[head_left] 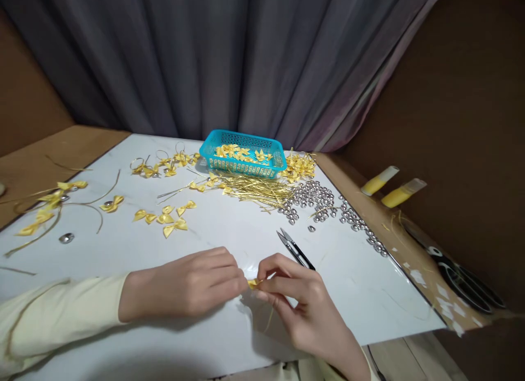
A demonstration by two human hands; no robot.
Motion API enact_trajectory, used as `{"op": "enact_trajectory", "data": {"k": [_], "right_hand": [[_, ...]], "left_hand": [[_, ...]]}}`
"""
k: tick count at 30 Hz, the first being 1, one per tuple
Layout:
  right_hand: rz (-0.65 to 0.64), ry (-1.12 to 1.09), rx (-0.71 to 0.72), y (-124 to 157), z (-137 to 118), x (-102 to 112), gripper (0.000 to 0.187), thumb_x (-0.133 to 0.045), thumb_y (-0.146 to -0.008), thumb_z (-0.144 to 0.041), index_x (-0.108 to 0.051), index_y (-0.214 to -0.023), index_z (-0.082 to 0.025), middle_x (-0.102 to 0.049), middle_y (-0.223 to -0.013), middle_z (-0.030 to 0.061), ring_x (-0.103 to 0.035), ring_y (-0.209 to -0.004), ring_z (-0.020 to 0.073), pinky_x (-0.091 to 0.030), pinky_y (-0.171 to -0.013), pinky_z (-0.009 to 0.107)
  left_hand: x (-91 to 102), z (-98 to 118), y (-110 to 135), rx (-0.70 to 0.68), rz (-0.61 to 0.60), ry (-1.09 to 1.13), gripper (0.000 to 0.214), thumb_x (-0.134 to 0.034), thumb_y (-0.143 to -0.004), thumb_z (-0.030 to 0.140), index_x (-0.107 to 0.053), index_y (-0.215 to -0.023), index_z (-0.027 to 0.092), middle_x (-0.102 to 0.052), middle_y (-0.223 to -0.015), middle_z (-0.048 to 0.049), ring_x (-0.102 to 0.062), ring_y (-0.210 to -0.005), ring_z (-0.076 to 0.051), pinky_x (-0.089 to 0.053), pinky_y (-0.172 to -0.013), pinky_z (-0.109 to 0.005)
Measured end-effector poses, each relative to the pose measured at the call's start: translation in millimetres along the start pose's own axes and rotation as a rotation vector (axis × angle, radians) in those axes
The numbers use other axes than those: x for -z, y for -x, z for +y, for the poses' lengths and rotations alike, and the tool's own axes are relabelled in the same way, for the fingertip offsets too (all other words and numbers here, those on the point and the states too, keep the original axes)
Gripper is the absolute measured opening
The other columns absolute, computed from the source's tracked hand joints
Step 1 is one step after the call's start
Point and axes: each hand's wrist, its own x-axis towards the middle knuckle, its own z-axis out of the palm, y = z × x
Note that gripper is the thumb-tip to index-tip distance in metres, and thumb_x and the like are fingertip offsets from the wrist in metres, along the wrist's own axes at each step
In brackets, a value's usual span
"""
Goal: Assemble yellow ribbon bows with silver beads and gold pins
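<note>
Between my two hands, above the white board, is a small yellow ribbon bow (253, 283). My left hand (200, 282) is closed on its left end, the fingertips mostly hidden behind the knuckles. With thumb and fingers my right hand (293, 293) pinches the other end. A thin gold strand (269, 318) hangs below the right fingers. Just beyond the right hand lie thread snips (296, 248) with black handles, blades pointing away. Several loose yellow bows (166, 218) lie farther off on the left, and a silver heart-shaped piece (66, 238) rests near the left arm.
A blue basket (207, 146) holding yellow bows stands at the back. Before it lie gold cords (258, 188), with silver pieces (314, 198) to their right. Large scissors (459, 277) and two yellow tubes (404, 192) are on the wooden right edge. A grey curtain (205, 58) hangs behind.
</note>
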Motion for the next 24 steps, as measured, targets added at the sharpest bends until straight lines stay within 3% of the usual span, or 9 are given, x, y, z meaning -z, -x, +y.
{"op": "enact_trajectory", "data": {"k": [5, 9, 16, 19, 24], "right_hand": [[-0.021, 0.033, 0.061, -1.2, 2.3, -1.4, 0.025, -0.048, -0.083, -0.010, -0.066, -0.068, -0.014, -0.057, -0.079, 0.0076, -0.052, -0.062, 0.0130, -0.041, -0.053, 0.024], [-0.022, 0.006, 0.048, -2.8, 3.6, -0.9, 0.025, -0.050, -0.083, -0.010, -0.066, -0.064, -0.015, -0.057, -0.077, 0.0066, -0.051, -0.059, 0.0119, -0.041, -0.052, 0.023], [0.076, -0.060, -0.058, -4.4, 11.0, 3.6, 0.019, -0.059, -0.077, -0.008, -0.070, -0.063, -0.015, -0.058, -0.072, 0.0046, -0.054, -0.061, 0.0125, -0.041, -0.054, 0.023], [0.058, -0.107, -0.100, -4.3, 11.2, 5.7, 0.018, -0.062, -0.077, -0.009, -0.071, -0.062, -0.015, -0.059, -0.073, 0.0042, -0.054, -0.062, 0.0129, -0.041, -0.056, 0.024], [-0.002, -0.148, -0.126, -4.0, 12.1, 4.3, 0.017, -0.063, -0.077, -0.011, -0.074, -0.065, -0.015, -0.059, -0.075, 0.0048, -0.053, -0.064, 0.0129, -0.041, -0.057, 0.025]], "left_hand": [[-6.6, -4.5, 2.4, 0.001, -0.039, -0.066, 0.031, -0.025, -0.095, 0.008, -0.054, -0.087, 0.012, -0.059, -0.065, -0.0070, -0.048, -0.059, -0.017, -0.042, -0.058, -0.029], [-10.2, -7.0, 3.9, 0.097, -0.108, 0.054, 0.028, -0.025, -0.097, 0.012, -0.052, -0.088, 0.014, -0.057, -0.069, -0.0051, -0.047, -0.060, -0.016, -0.041, -0.060, -0.027], [-6.0, -6.8, 4.6, 0.296, -0.133, 0.289, 0.021, -0.032, -0.097, 0.021, -0.050, -0.087, 0.015, -0.056, -0.075, -0.0032, -0.050, -0.066, -0.014, -0.040, -0.063, -0.023], [-0.8, -7.2, 3.5, 0.384, -0.102, 0.332, 0.016, -0.035, -0.096, 0.020, -0.049, -0.090, 0.016, -0.055, -0.075, -0.0016, -0.051, -0.067, -0.013, -0.040, -0.063, -0.021], [-3.1, -10.3, 2.7, 0.286, -0.087, 0.384, 0.012, -0.039, -0.095, 0.017, -0.050, -0.099, 0.016, -0.059, -0.085, -0.0042, -0.053, -0.076, -0.014, -0.041, -0.073, -0.023]]}}
